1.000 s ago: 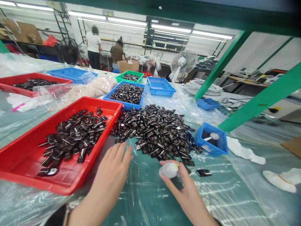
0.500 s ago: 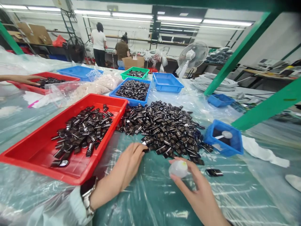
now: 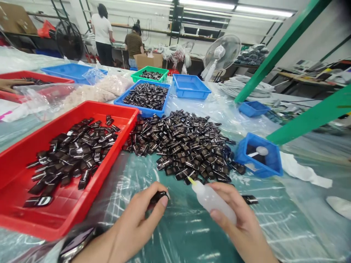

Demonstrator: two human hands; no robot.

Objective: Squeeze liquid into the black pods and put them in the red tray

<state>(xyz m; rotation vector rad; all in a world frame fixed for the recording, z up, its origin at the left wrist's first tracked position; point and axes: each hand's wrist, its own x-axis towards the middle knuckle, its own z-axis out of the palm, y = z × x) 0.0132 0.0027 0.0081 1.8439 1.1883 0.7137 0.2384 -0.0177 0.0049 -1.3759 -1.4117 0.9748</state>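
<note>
Green table [image 3: 181, 237] under plastic sheet [image 3: 290, 223], person's left hand [image 3: 139, 212] now drawn back from the pile [image 3: 189, 142], pinching one black piece [image 3: 157, 197] near it, right hand [image 3: 238, 210] still gripping the white bottle [image 3: 214, 201], its yellow tip [image 3: 190, 180] now turned toward the pile.

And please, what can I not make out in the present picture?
All in the head view:
Black piece: mostly hidden by left hand.
Bottle: partly covered by right hand.
Pile: bottom buried beneath its own top.
Co-worker's hand: cut off by the left edge.
</note>
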